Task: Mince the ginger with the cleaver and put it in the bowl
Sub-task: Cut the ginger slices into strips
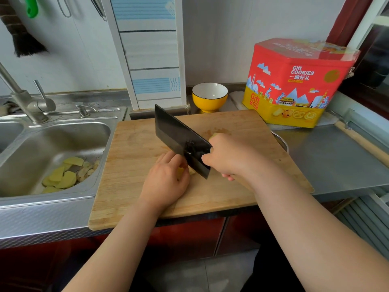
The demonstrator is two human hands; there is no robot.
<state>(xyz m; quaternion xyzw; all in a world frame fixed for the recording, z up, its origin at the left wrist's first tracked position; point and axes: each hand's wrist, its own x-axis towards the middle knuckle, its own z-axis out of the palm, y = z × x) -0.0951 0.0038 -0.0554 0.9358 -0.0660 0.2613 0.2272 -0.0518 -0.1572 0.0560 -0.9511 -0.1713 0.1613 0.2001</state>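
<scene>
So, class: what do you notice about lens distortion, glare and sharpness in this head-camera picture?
Head view: wide-angle bending bows the cutting board edges and counter; daylight glares on the cookie tin lid and sink steel; the cleaver reads sharp, while the ginger is mostly hidden under the left hand.

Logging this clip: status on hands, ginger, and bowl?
Right hand grips cleaver; left hand holds ginger on cutting board. Yellow bowl empty behind board. Nothing blocking.

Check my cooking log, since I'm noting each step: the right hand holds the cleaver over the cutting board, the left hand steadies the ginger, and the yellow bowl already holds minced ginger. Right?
Not quite: the head view shows the yellow bowl empty. The right hand does hold the cleaver over the cutting board while the left hand steadies the ginger.
</scene>
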